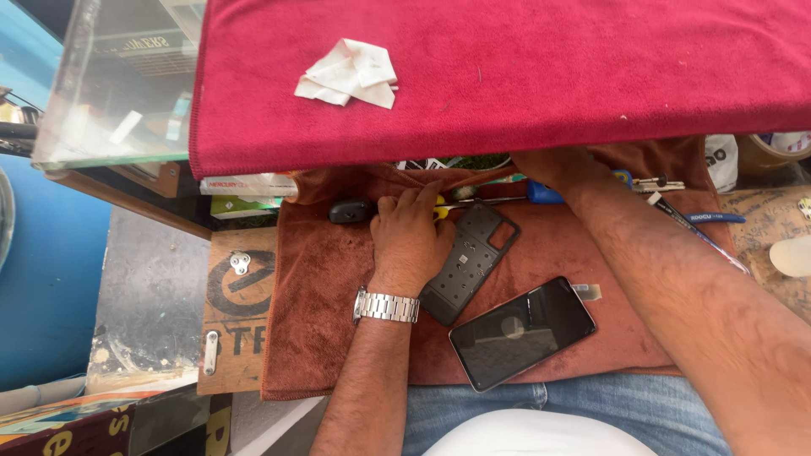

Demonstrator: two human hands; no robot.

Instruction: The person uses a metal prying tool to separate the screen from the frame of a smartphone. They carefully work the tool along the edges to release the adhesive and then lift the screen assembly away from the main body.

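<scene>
My left hand (410,236), with a metal watch on the wrist, rests on a brown cloth (321,295). Its fingers touch a yellow-handled tool (441,209) beside a small black object (349,210). A black phone back cover (469,260) lies just right of that hand. A smartphone (522,332) lies screen-up nearer to me. My right hand (549,165) reaches under the edge of a red towel (507,67); its fingers are hidden, close to a blue-handled tool (543,194).
A crumpled white tissue (349,74) lies on the red towel, which covers a glass counter (118,84). Pens and small tools (693,221) lie at the right of the brown cloth. A wooden board (232,312) sits to the left.
</scene>
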